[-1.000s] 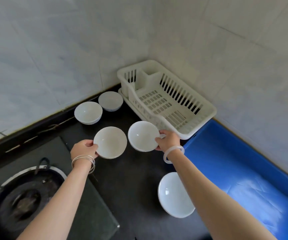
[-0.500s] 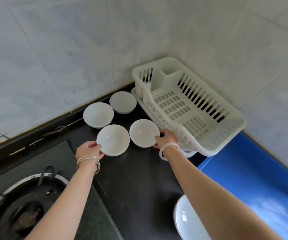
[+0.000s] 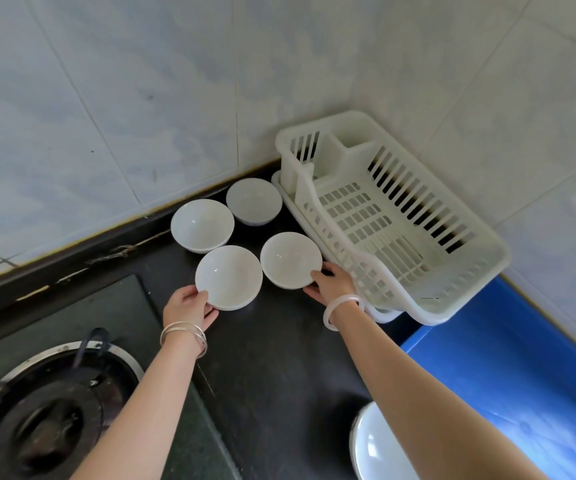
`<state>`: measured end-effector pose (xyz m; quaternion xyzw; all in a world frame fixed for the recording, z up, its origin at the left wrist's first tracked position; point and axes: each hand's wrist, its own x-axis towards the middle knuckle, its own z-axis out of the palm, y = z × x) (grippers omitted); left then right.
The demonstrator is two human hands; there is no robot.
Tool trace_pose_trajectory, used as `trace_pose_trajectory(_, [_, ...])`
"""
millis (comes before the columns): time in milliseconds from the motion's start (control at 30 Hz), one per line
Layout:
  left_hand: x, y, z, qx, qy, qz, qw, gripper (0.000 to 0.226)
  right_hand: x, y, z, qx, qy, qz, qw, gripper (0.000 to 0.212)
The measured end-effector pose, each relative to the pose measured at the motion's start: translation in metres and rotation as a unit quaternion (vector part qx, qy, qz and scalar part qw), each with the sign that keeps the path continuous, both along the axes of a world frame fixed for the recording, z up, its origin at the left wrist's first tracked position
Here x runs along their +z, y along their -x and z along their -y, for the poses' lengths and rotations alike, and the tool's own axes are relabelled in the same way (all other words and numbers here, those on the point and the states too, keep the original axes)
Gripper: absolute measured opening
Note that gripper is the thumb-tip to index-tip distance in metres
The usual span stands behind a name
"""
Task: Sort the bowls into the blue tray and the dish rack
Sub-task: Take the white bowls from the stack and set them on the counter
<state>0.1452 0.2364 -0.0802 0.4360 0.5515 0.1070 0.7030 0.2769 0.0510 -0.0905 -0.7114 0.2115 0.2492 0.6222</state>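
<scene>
Bowls lay grouped on a dark bench (image 3: 279, 368) in a tiled kitchen corner, four small white ones set in a close cluster beside an empty white dish rack (image 3: 393, 216). The left hand (image 3: 189, 308) held the near-left bowl (image 3: 229, 277) at its near edge, thumb on the rim and fingers (image 3: 210, 315) curled under its side; silver bangles (image 3: 184, 334) circled that wrist. The right hand (image 3: 331, 284) gripped the near-right bowl (image 3: 291, 259) at its near right edge, thumb on the rim and fingers closed beneath it, a pale bangle (image 3: 343, 311) on the wrist. Both bowls appeared to sit on the bench, though whether they were slightly lifted could not be told. Behind them stood a far-left bowl (image 3: 202, 225) and a far-right bowl (image 3: 253, 200), untouched, the latter just beside the rack's drip tray. The rack stood against the corner walls, its near end next to a blue tray (image 3: 521, 375) with nothing visible in the part that showed. A larger white bowl (image 3: 376, 448) showed at the bottom edge, partly hidden by the right forearm. A gas burner (image 3: 47, 417) occupied the lower left.
</scene>
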Motion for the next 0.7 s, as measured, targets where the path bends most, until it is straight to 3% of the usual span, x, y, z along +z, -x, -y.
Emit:
trace_pose_trajectory(233, [0.008,0.0,0.011,0.023,0.049,0.006,0.999,0.04,-0.008,0.013,-0.005,-0.072,-0.119,-0.01,0.99,0.042])
trace_pose_trajectory(700, [0.008,-0.002,0.016,0.059,0.049,0.011,0.997,0.033,0.002,-0.006,-0.031,-0.059,-0.116,-0.007,0.991,0.042])
